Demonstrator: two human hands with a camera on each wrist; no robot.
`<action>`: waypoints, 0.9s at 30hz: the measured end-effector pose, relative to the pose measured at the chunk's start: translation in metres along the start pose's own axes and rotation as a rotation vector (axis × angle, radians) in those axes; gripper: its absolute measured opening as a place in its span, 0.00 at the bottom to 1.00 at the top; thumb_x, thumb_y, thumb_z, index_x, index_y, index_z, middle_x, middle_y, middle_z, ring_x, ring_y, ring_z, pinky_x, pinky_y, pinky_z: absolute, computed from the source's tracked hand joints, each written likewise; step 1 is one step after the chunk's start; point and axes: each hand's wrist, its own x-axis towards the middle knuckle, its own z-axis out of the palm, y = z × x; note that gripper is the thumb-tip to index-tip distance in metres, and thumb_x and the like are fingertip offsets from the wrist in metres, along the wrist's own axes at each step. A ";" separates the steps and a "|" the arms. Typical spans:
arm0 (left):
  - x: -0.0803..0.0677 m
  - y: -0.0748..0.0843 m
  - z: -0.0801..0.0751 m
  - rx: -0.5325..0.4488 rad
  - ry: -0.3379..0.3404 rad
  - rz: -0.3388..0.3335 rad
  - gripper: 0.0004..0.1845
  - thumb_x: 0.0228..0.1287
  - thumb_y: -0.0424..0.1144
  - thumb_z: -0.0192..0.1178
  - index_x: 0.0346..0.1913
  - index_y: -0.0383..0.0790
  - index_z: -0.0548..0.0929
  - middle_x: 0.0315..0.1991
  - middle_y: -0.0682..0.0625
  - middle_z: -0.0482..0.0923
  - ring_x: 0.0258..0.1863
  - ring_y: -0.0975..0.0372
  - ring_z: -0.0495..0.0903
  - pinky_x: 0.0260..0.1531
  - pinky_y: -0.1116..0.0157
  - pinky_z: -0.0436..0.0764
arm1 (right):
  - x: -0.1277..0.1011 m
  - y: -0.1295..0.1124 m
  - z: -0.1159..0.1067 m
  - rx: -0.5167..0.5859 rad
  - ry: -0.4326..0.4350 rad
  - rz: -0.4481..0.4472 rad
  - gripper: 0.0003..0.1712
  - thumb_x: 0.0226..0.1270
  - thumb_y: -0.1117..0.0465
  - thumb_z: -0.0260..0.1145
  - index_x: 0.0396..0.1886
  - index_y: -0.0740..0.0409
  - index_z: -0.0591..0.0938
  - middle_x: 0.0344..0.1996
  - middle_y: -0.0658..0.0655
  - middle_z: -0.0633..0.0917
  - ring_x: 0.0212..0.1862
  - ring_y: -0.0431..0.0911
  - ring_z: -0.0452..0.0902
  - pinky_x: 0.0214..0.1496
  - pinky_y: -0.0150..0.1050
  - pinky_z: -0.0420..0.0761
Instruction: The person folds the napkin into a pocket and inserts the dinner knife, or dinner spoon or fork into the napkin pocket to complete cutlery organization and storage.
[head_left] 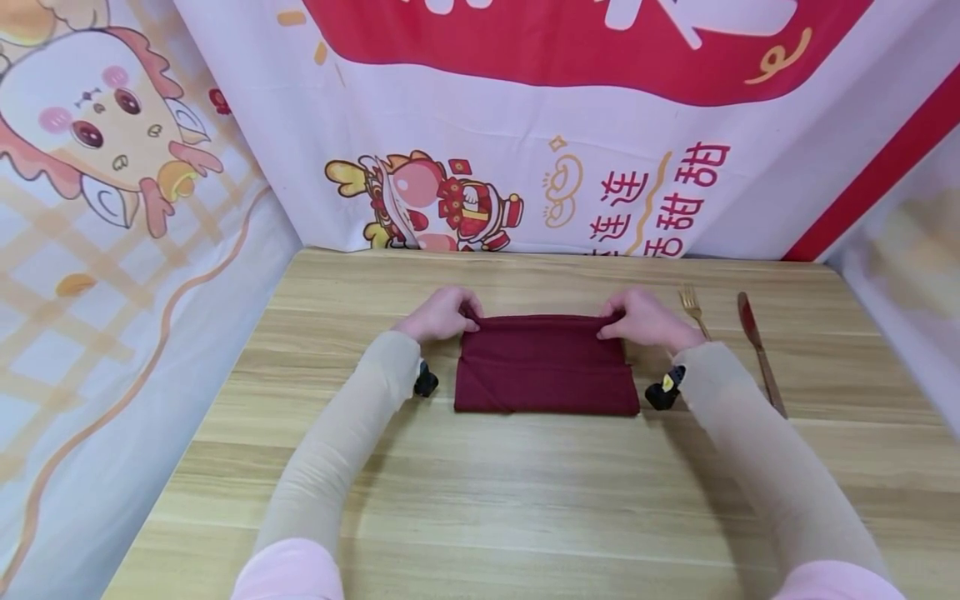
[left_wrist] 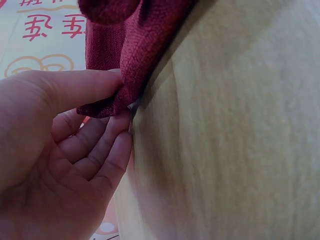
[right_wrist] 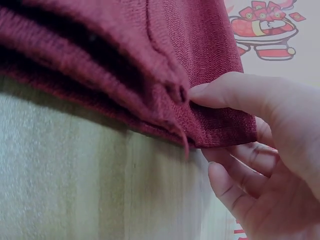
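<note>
A dark red cloth napkin (head_left: 547,367), folded into a wide rectangle, lies on the wooden table between both hands. At its far left corner my left hand (head_left: 444,315) pinches the edge; in the left wrist view the thumb presses on top of the cloth (left_wrist: 150,45) with the fingers beneath. The far right corner is pinched by my right hand (head_left: 641,318). Several stacked layers of the cloth (right_wrist: 200,50) show in the right wrist view, with the thumb above and the fingers under the edge.
Right of the right hand lie a gold fork (head_left: 690,302), its handle partly hidden by that hand, and a knife (head_left: 756,333). The wooden table (head_left: 525,500) meets a printed cloth backdrop (head_left: 487,108) at its far edge. Another printed cloth (head_left: 112,292) hangs at the left.
</note>
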 end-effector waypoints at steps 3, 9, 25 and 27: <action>0.001 -0.001 0.001 -0.002 0.008 0.006 0.05 0.62 0.26 0.69 0.39 0.34 0.84 0.35 0.47 0.84 0.38 0.58 0.80 0.43 0.63 0.77 | 0.000 0.000 0.000 -0.003 0.000 -0.007 0.06 0.60 0.65 0.77 0.30 0.59 0.86 0.26 0.52 0.83 0.31 0.48 0.71 0.37 0.43 0.71; 0.003 -0.003 0.000 0.013 0.019 0.011 0.04 0.63 0.27 0.68 0.38 0.35 0.84 0.35 0.46 0.83 0.38 0.57 0.80 0.44 0.62 0.78 | 0.001 0.002 -0.002 -0.008 0.006 -0.038 0.07 0.59 0.66 0.78 0.28 0.58 0.86 0.26 0.51 0.83 0.32 0.48 0.71 0.37 0.43 0.70; 0.004 0.011 -0.009 -0.024 0.150 0.021 0.06 0.64 0.25 0.65 0.41 0.35 0.80 0.38 0.44 0.80 0.40 0.54 0.78 0.44 0.60 0.77 | -0.005 -0.010 -0.014 0.030 0.089 0.002 0.08 0.62 0.65 0.76 0.34 0.59 0.83 0.35 0.55 0.86 0.36 0.49 0.76 0.40 0.45 0.74; 0.002 0.013 -0.012 -0.037 0.158 0.034 0.06 0.65 0.26 0.65 0.41 0.35 0.80 0.38 0.44 0.80 0.39 0.55 0.78 0.43 0.60 0.77 | -0.006 -0.012 -0.015 0.022 0.104 -0.006 0.08 0.61 0.65 0.76 0.34 0.58 0.82 0.35 0.56 0.86 0.36 0.50 0.76 0.40 0.45 0.74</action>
